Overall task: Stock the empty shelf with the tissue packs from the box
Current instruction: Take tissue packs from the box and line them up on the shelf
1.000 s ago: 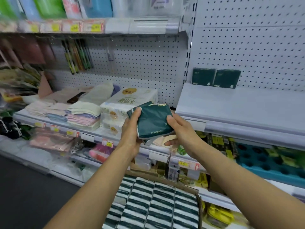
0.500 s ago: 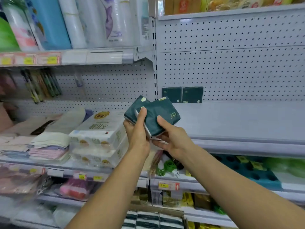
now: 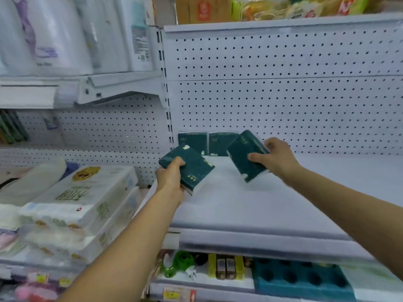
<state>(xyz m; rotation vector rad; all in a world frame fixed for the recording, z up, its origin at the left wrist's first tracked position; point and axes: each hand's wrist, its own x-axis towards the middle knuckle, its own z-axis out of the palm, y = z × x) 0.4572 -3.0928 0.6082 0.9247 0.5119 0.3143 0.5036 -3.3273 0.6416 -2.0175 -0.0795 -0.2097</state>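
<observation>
Right hand (image 3: 275, 156) grips a tilted pack (image 3: 246, 155) nearest the standing packs (image 3: 208, 143) at ten o'clock; left hand (image 3: 172, 175) grips another pack (image 3: 190, 166).

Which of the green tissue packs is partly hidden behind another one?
The right-hand standing pack at the shelf's back. The pack in the right hand overlaps it, while its neighbour, the left standing pack, shows almost fully.

a pale shelf (image 3: 250, 210) with a pegboard back carries 2 dark green tissue packs (image 3: 193, 140) standing upright side by side against its rear left corner.
</observation>
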